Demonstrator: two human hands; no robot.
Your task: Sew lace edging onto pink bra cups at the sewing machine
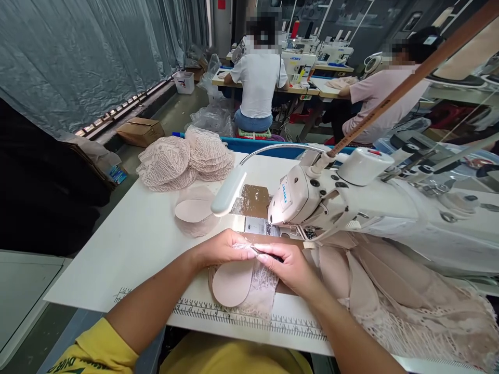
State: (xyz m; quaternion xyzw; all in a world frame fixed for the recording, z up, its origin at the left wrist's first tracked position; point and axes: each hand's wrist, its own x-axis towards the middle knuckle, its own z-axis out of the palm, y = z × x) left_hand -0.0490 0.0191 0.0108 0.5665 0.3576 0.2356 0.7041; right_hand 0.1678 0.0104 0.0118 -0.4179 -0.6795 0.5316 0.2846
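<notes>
My left hand (228, 249) is closed, thumb and fingers pinching the top edge of a beige lace bra-cup piece (267, 288). A smooth, rounded beige pad (233, 284) lies on this piece, below my fingers. My right hand (290, 265) is closed around a slim dark tool (276, 256) that looks like thread snips. Its tip meets the lace edge between my two thumbs. Both hands are just in front of the needle area of a white sewing machine (296, 195). My right palm hides much of the tool.
Stacked lace cups (167, 161) sit at the back left of the white table (117, 249), with another padded piece (195, 213) nearer. A lamp (230, 195) hangs over the machine bed. Beige lace fabric (390, 280) is heaped on the right. Two people (257, 78) sit at machines beyond.
</notes>
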